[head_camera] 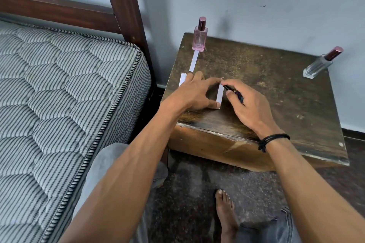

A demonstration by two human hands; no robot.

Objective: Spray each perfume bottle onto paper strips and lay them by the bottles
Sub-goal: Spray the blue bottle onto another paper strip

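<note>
Where the strips lie: all three I can see are flat on the table (276, 94), on its left half.
Far strip (193, 60): long axis runs away from me; far end meets the base of the pink bottle (199, 37), near end points toward the left hand.
Mid strip (220, 94): long axis also runs away from me; it lies between the two hands, with the left index tip at its far end and the left thumb on its near end.
Left strip (182, 79): mostly hidden under the left fingers; only its far end shows, so I can't be sure of its axis.
Left hand (197, 92): fingers straight and spread, pressing flat on the table and strips, gripping nothing.
Right hand (245, 104): fingers curled round a slim dark object (235, 92) whose tip points at the mid strip's far end; I can't tell if it is a bottle or a pen.
Pink bottle: upright at the back left corner, dark red cap on; I can't read the fill level.
Clear bottle (319, 65): back right, well apart from the strips, dark red cap on; contents not readable.
Wristband (272, 139): black cord on the right wrist.
Mattress (59, 85): striped, left of the table.
</note>
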